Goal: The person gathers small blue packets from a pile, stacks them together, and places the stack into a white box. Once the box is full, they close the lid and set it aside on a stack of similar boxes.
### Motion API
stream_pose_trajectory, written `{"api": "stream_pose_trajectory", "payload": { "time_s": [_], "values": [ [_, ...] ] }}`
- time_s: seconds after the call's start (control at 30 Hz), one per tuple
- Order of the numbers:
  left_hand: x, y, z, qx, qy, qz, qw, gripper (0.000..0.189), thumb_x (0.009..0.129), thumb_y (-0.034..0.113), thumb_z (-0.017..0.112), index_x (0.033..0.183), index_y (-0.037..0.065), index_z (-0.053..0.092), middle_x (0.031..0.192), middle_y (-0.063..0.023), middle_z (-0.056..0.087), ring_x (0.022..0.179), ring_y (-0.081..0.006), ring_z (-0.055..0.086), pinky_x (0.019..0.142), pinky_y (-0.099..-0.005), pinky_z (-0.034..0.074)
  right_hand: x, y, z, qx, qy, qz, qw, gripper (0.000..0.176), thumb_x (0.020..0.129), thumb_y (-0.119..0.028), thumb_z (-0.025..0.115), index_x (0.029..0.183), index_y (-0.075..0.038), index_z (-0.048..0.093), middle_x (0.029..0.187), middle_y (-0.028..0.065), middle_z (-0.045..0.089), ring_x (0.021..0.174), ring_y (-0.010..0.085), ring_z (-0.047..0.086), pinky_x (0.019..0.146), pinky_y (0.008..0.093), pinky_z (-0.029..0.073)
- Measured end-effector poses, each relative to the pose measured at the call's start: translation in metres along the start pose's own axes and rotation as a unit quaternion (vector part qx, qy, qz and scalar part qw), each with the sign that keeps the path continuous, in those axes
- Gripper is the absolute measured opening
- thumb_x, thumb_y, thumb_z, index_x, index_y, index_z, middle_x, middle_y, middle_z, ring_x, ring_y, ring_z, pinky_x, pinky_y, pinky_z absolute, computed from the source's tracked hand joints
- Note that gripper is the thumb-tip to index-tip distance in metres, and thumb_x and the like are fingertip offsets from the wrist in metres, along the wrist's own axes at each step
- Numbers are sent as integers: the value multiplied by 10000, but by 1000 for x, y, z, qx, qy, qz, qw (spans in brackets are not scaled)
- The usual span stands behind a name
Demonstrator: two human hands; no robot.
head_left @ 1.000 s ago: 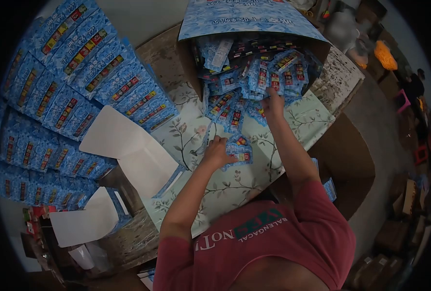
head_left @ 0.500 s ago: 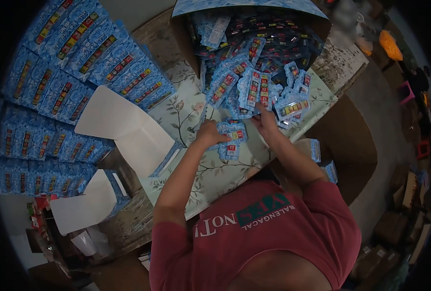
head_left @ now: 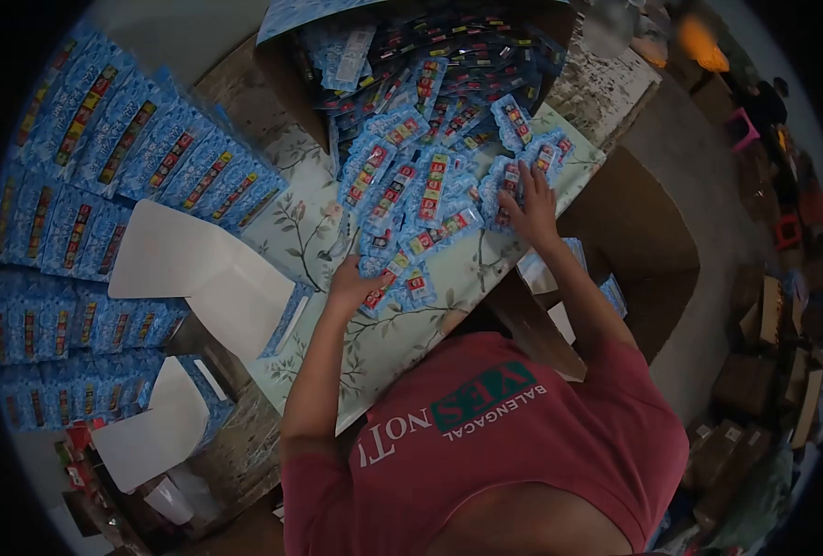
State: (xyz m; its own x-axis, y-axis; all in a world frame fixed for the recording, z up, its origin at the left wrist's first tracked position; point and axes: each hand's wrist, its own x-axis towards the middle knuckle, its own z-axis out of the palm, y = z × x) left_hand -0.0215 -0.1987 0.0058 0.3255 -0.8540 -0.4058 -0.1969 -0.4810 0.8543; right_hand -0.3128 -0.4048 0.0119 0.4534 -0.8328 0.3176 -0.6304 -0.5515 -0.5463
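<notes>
My left hand (head_left: 346, 287) pinches the lower end of a flat blue packet (head_left: 385, 289) with a row of red and yellow squares; its fingertips are partly hidden. Further right, my right hand (head_left: 534, 211) lies with fingers spread on the packets (head_left: 502, 190) at the right of the pile, its fingers apart. Between the hands, a loose pile of similar blue packets (head_left: 430, 190) overlaps on the flowered cloth (head_left: 305, 246). Behind it, a large open carton (head_left: 291, 88) lies on its side, with many packets inside.
Blue display cards (head_left: 143, 139) with packets stand in rows at the left. White folded card pieces (head_left: 198, 269) lie beside them on the worn table (head_left: 235, 88). An open cardboard box (head_left: 657, 218) stands below the table's right edge. Brown boxes (head_left: 745, 380) are stacked far right.
My right hand has moved right and let go of the packets it held, now spread over others. More packets lie fanned toward my left hand. The whole view has shifted slightly.
</notes>
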Motion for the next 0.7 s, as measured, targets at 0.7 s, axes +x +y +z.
{"api": "stream_pose_trajectory", "payload": {
  "time_s": [0.7],
  "values": [
    [-106,-35,-47,81,212,55,972,180,813,101,626,967,9,614,811,-145,641,682,-192,616,635,-307,467,-7,-81,40,-73,-234,-204,948,560,665,-359,758,1114,-75,579,1118,153,562,1071,324,499,946,481,342]
  ]
}}
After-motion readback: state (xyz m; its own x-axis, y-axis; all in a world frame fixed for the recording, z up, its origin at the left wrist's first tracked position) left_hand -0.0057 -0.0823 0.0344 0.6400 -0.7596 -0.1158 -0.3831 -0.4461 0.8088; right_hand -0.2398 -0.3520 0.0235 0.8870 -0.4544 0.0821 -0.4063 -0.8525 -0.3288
